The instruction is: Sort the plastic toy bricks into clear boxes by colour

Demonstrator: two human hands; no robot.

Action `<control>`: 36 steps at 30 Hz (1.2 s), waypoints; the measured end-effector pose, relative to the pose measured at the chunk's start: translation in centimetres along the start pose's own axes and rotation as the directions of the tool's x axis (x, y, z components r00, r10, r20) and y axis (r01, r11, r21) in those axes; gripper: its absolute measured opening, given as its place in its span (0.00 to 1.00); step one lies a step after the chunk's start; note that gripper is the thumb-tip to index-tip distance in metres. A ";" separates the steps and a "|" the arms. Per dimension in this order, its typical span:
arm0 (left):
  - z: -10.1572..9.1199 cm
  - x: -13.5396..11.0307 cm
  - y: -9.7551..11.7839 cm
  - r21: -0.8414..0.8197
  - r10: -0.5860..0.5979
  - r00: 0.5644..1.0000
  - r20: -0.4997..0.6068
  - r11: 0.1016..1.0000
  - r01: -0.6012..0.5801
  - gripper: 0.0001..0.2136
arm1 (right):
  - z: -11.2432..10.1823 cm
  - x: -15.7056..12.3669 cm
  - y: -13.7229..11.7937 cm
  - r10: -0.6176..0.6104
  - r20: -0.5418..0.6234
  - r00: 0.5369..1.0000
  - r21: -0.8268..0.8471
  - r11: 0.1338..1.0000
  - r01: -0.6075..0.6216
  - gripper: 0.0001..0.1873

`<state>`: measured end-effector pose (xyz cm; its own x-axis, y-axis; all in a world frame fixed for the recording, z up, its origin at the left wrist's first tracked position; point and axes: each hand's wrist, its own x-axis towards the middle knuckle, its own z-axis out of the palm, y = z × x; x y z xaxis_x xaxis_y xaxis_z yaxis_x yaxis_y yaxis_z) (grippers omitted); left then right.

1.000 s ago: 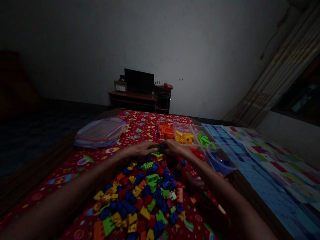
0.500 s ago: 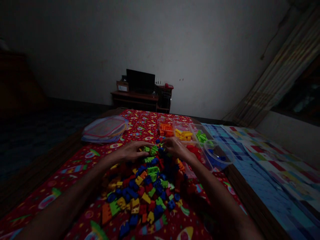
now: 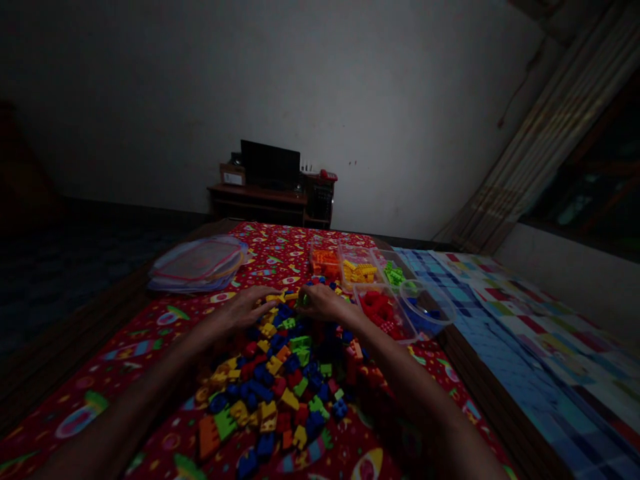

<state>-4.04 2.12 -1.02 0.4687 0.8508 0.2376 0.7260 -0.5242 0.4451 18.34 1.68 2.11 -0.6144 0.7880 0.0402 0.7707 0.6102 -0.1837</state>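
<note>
A heap of toy building bricks (image 3: pixel 260 390) in blue, yellow, green, red and orange is spread over the red patterned cloth. At its far left side is my left hand (image 3: pixel 247 308), thumb and fingers apart, fingertips beside a yellow brick (image 3: pixel 281 296). My right hand (image 3: pixel 323 302) is closed at the far end of the heap, with a green brick (image 3: pixel 303 300) showing at its fingertips. Right of that hand stand clear containers: one holds red bricks (image 3: pixel 381 310), others yellow bricks (image 3: pixel 359 271), orange bricks (image 3: pixel 325 263) and green bricks (image 3: pixel 394 273).
A round clear tub (image 3: pixel 440 321) with blue pieces stands at the right edge of the cloth (image 3: pixel 273 257). Stacked lids (image 3: pixel 197 263) lie at the far left. Beyond are a desk with a monitor (image 3: pixel 270 164) and, to the right, a checked bedspread (image 3: pixel 480 333).
My right hand has moved left toward my left hand and closed on a green brick. Green bricks between the hands no longer show there; yellow ones do. The view has shifted slightly.
</note>
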 end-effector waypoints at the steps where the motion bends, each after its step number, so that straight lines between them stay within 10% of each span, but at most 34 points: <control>1: 0.5 0.0 -0.3 0.003 0.013 1.000 0.003 1.000 -0.013 0.30 | 0.1 -0.2 0.2 0.004 -0.024 1.000 0.033 0.999 -0.003 0.14; 11: 2.3 -0.8 -0.5 0.026 0.027 1.000 0.011 0.999 -0.027 0.28 | -2.6 -3.1 6.4 0.309 -0.356 0.882 0.401 0.903 -0.155 0.12; 20: 2.1 -0.7 -0.3 0.028 0.033 0.999 0.032 0.999 -0.034 0.30 | -7.3 -8.2 18.3 0.679 -0.405 0.612 0.112 0.701 -0.704 0.16; 24: 1.9 -0.6 -0.4 0.021 0.037 0.997 0.062 0.999 -0.039 0.29 | -7.0 -8.2 18.2 0.627 -0.425 0.653 0.064 0.740 -0.670 0.17; 28: 1.1 -0.4 0.3 -0.011 0.055 0.994 0.095 0.998 -0.054 0.26 | -5.5 -6.8 13.1 0.406 -0.423 0.810 0.137 0.912 -0.386 0.16; 32: 0.3 -0.4 1.8 -0.036 0.109 0.988 0.113 0.994 -0.105 0.22 | -3.2 -5.8 6.3 0.173 -0.214 0.961 0.081 0.984 -0.159 0.16; 36: 1.9 -0.6 1.6 -0.033 0.193 0.977 0.095 0.981 -0.190 0.19 | -0.9 -6.0 3.1 0.138 -0.009 0.990 -0.172 0.975 -0.137 0.17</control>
<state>-2.20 0.74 -2.06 0.6455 0.7264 0.2359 0.6063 -0.6752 0.4202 24.59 -1.05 2.15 -0.5007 0.8653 0.0231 0.8653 0.5010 -0.0158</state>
